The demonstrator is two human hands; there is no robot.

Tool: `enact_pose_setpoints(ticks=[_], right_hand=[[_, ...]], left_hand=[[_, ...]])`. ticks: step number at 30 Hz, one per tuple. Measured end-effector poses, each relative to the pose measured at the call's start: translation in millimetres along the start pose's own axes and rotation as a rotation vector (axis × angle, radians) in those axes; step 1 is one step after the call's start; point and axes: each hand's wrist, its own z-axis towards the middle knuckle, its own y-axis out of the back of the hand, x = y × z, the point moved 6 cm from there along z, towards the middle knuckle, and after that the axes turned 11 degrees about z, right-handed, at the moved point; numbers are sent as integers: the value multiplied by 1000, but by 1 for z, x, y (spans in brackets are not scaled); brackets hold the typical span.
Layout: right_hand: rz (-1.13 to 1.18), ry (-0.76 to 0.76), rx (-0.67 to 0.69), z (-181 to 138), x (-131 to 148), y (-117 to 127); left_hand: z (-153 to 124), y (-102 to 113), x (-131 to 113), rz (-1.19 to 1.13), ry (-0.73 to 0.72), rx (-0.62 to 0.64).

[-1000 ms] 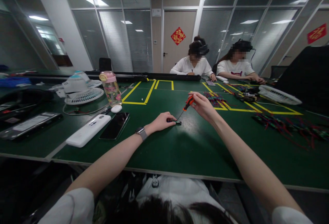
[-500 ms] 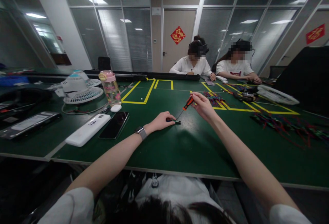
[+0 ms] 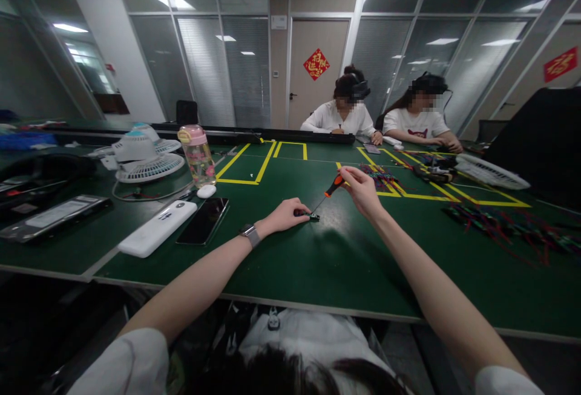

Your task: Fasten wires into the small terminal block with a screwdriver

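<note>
In the head view my right hand (image 3: 360, 188) pinches the top of a screwdriver (image 3: 334, 186) with an orange and black handle. Its thin shaft slants down to the left, and the tip meets a small dark part with green on it, which looks like a small circuit board (image 3: 314, 218). My left hand (image 3: 287, 215), with a watch on the wrist, is closed on the left side of that board and holds it down at the green table (image 3: 290, 268). The fingers cover much of the board, so its details are too small to tell.
Left of my left hand lie a black phone (image 3: 203, 221), a white power bank (image 3: 157, 229) and a drinking bottle (image 3: 198, 156). White fans (image 3: 147, 156) stand farther left. Bundles of coloured wires (image 3: 508, 231) lie at right. Across the table sit two people (image 3: 344, 114).
The whole view has shifted slightly. My right hand and the screwdriver handle have turned or tilted a little, while the left hand stays on the board.
</note>
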Motion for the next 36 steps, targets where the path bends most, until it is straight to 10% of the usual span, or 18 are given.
enact_pose_setpoints(ticks=[36], right_hand=[[183,-160,69,-2,-5,-5]], left_hand=[[1,0,2,11,1,-26]])
